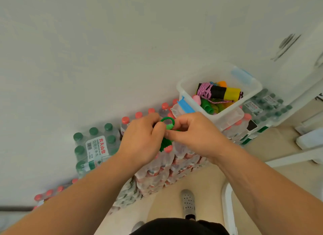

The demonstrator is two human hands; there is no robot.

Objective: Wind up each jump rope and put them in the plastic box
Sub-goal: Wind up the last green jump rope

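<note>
A green jump rope (167, 123) sits between both hands at mid-frame, a small loop of it sticking up and a wound green bundle hanging below. My left hand (142, 140) grips it from the left and my right hand (194, 133) pinches it from the right. Behind and to the right stands the clear plastic box (251, 85) with blue latches, on top of water-bottle packs. Inside it lie wound ropes, among them a black and yellow handle with pink cord (218, 93) and a green one (207, 106).
Shrink-wrapped packs of water bottles line the white wall: green-capped ones (94, 147) at left and far right, red-capped ones (157, 166) below my hands. White furniture parts (227, 208) stand on the beige floor at right. My grey shoe (187, 202) is below.
</note>
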